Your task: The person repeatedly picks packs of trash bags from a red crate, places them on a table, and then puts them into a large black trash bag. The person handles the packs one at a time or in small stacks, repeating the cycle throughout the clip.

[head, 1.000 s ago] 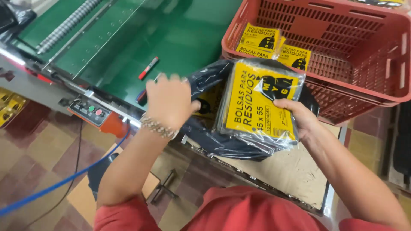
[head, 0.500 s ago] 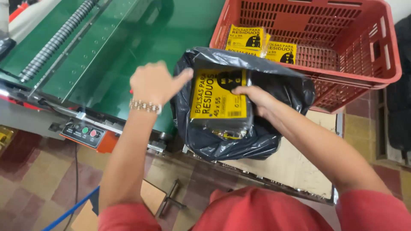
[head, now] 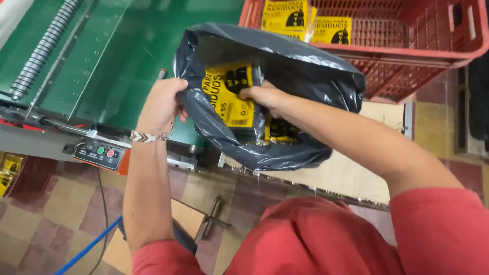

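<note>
Fingers, left: left hand pinches the near rim of the black plastic bag, holding its mouth wide.
Fingers, right: right hand is inside the bag mouth, curled around a yellow bag packet.
Change: a second ago the packet lay in front of the bag; now it sits inside the mouth, more packets below it.
Meaning: packing looks under way, this packet nearly seated.
Crate: red plastic crate just behind the bag, two yellow packets inside.
Machine: green machine bed left of the bag; control box below the left wrist.
</note>
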